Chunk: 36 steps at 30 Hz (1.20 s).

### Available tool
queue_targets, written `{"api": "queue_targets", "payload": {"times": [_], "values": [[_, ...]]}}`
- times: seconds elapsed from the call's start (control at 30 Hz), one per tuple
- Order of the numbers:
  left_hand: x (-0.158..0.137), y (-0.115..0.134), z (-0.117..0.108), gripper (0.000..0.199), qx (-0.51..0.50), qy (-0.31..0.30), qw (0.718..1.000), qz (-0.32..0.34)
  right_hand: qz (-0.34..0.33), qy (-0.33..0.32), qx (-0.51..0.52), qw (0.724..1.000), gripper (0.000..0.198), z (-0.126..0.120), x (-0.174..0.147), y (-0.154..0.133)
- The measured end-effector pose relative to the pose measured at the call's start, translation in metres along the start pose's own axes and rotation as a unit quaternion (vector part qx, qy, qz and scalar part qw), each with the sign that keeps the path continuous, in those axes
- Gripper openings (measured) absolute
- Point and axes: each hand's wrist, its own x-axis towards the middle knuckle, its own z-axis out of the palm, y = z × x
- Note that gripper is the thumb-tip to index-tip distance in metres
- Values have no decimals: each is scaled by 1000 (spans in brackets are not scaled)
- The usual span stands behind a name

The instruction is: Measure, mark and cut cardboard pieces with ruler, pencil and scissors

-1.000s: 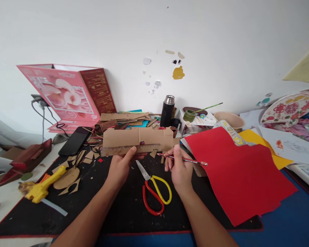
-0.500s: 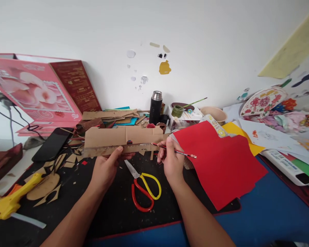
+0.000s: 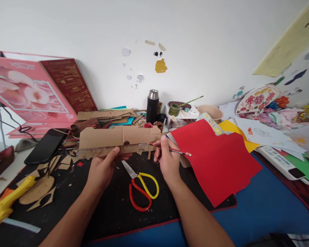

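A clear ruler (image 3: 92,152) lies along the lower edge of a brown cardboard piece (image 3: 103,135). My left hand (image 3: 104,168) pinches both, thumb on top of the ruler and fingers underneath. In my right hand (image 3: 168,161) is a dark pencil (image 3: 179,151), closed in the fingers, its tip at the right part of the ruler. Whether the tip touches the cardboard is too small to tell. Below the hands, scissors (image 3: 141,187) with one red and one yellow handle lie on the black mat (image 3: 113,212).
Red paper (image 3: 216,161) lies to the right. A phone (image 3: 45,145), cardboard scraps (image 3: 37,190) and a yellow glue gun (image 3: 14,199) are at left. Behind the cardboard stand a black flask (image 3: 152,108) and a green paint jar (image 3: 174,110). A pink box (image 3: 48,92) leans at back left.
The whole view has shifted slightly, so things appear a little further left. Both hands keep their grips, and the pencil tip stays at about the same place on the ruler.
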Motion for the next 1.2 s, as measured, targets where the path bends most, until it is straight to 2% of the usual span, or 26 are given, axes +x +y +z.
{"api": "queue_targets", "payload": {"times": [0.47,0.83,1.2], "values": [[-2,5,4,38,4,1,1000,3,-7,-2,-27,1000,56,0,-1,0],[-3,9,8,37,-8,10,1000,-2,-12,-3,1,1000,56,1,-3,0],[-1,3,1,41,11,-4,1000,-4,-12,-3,-4,1000,57,1,-2,0]]}}
